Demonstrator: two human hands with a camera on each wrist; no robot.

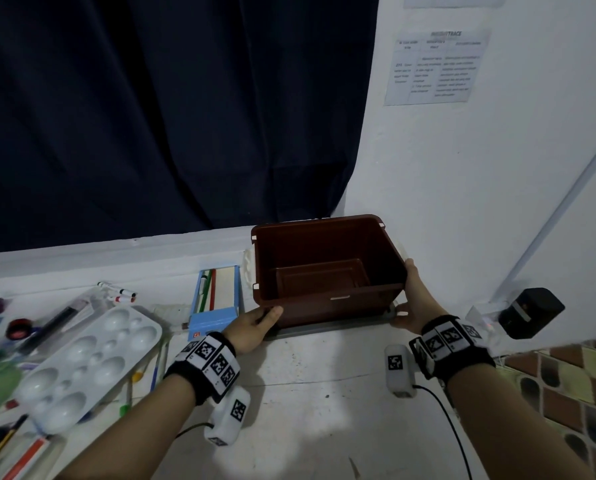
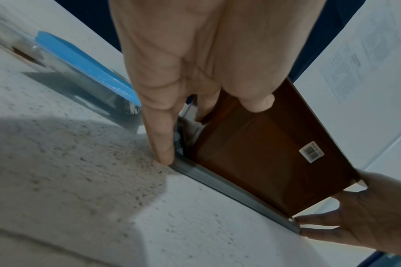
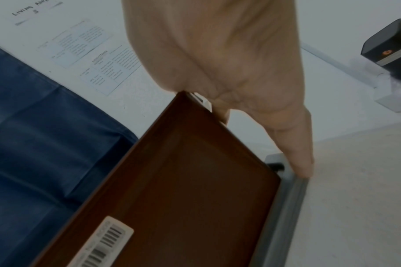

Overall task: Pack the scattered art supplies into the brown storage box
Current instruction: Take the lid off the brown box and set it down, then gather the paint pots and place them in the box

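Observation:
The brown storage box (image 1: 327,306) stands open and empty on a flat grey lid (image 1: 324,328) near the wall corner. My left hand (image 1: 255,323) holds its lower left corner, thumb on the front wall and fingers round the side. In the left wrist view one finger of my left hand (image 2: 195,54) reaches down to the grey lid (image 2: 217,182) beside the box (image 2: 259,159). My right hand (image 1: 416,299) clasps the box's right wall, thumb up by the rim. The right wrist view has my right hand (image 3: 217,54) with one fingertip on the lid (image 3: 286,207) next to the box (image 3: 183,180).
Left of the box lie a blue pencil case (image 1: 216,299), red-and-white markers (image 1: 119,294), a white paint palette (image 1: 88,358), brushes and small paint pots. A black device (image 1: 528,311) stands by the right wall. The counter edge drops to tiles (image 1: 566,393) at the right.

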